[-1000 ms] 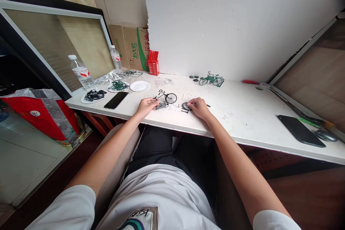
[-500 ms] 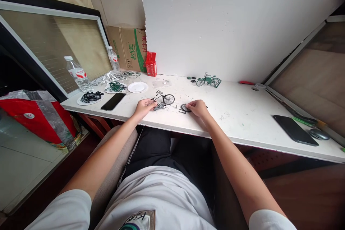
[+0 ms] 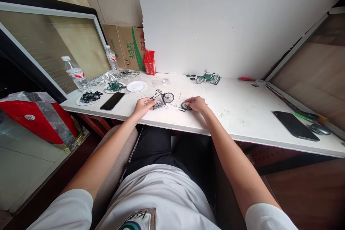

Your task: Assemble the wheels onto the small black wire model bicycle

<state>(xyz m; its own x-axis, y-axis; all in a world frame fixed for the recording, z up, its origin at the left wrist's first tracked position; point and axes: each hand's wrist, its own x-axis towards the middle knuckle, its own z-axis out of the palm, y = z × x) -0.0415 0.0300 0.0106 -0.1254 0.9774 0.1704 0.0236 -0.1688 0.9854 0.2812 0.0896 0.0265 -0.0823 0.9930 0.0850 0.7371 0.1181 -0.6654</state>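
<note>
Low over the near part of the white table, my left hand (image 3: 145, 107) is closed on the rear end of a black model bicycle frame (image 3: 161, 104), whose one mounted spoked wheel (image 3: 168, 97) points away to the right. My right hand (image 3: 196, 104) has its fingers closed on a loose black spoked wheel (image 3: 185, 106) lying at the table top; part of that wheel is covered by the fingers. A small black part (image 3: 182, 110) lies beside the loose wheel. A few thin dark bits are scattered between my two hands.
A green model bicycle (image 3: 208, 78) stands at the back. To the left are a plate of black parts (image 3: 88, 103), a phone (image 3: 112, 101), a white plate (image 3: 136, 86) and water bottles (image 3: 78, 75). Another phone (image 3: 295, 125) lies at the right.
The camera view has shifted slightly. Both hands stay at the same things, with only slight finger movement at the right hand.
</note>
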